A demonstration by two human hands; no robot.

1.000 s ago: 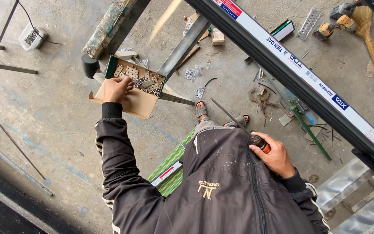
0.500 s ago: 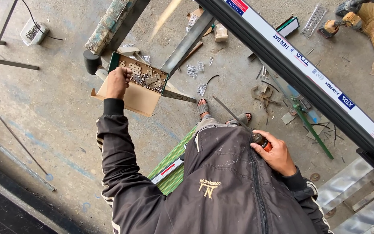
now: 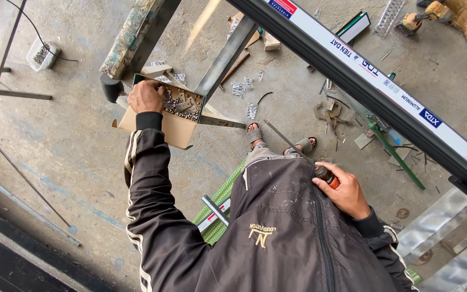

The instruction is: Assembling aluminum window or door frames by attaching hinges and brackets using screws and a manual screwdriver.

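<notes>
Left hand point(image 3: 145, 97) deeper in cardboard box point(image 3: 169, 128) — unmoved.

left hand point(image 3: 145, 97) in hardware box point(image 3: 171, 127), right hand point(image 3: 346, 192) gripping tool point(image 3: 326, 176)

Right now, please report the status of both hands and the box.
Left hand in cardboard box of metal brackets. Right hand grips orange-tipped tool against jacket. Nothing blocks the box.

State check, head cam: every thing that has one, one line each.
cardboard box: flaps open, part-filled with small metal brackets
left hand: inside the box, fingers on the brackets
right hand: closed around an orange-and-black tool handle
dark frame bar: raised, running diagonally above the floor
jacket: zipped shut
</notes>
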